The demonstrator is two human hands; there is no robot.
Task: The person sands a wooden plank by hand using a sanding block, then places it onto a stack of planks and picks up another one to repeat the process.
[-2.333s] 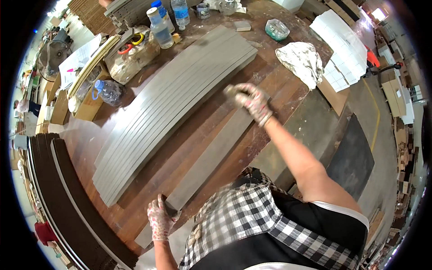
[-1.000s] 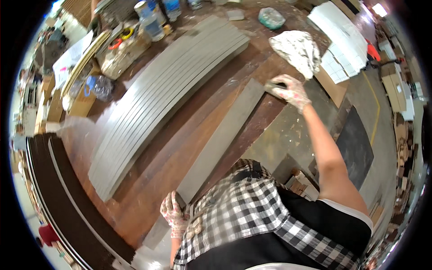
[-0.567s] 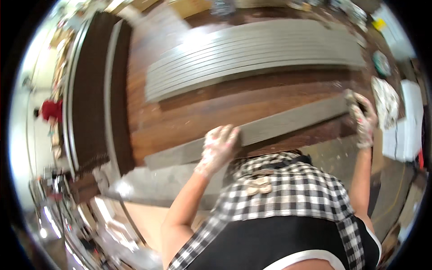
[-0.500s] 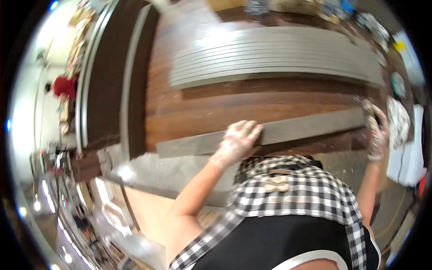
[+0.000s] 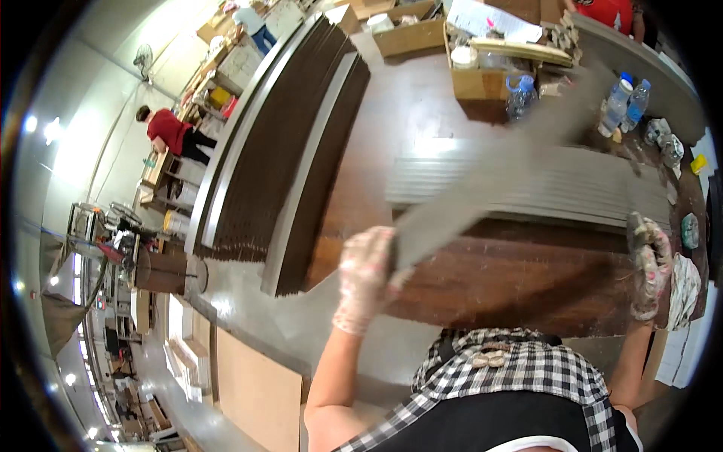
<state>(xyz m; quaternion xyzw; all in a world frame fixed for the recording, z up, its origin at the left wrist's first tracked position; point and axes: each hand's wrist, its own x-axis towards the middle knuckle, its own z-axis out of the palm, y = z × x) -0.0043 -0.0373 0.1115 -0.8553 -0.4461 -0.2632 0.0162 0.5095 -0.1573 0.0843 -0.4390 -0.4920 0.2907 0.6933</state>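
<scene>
My left hand, in a thin whitish stained glove, grips the near end of a long grey board. The board is raised off the table and slants away to the far right, its far end smeared by motion. Behind it, several similar grey strips lie side by side as a stack on the brown table. My right hand, in a stained glove, is closed at the table's right side, beside the stack's near right corner. A blurred grey flat piece rises from its fingers; its kind is unclear.
Tall stacks of dark boards stand at the left. Cardboard boxes and plastic bottles sit at the back. A white cloth lies at the right edge. One person in red works far left; another red-clothed person is at the back right.
The board lay along the table's near edge between my hands; now my left hand has lifted it and its far end has swung up and away. My right hand has left the board's end.
</scene>
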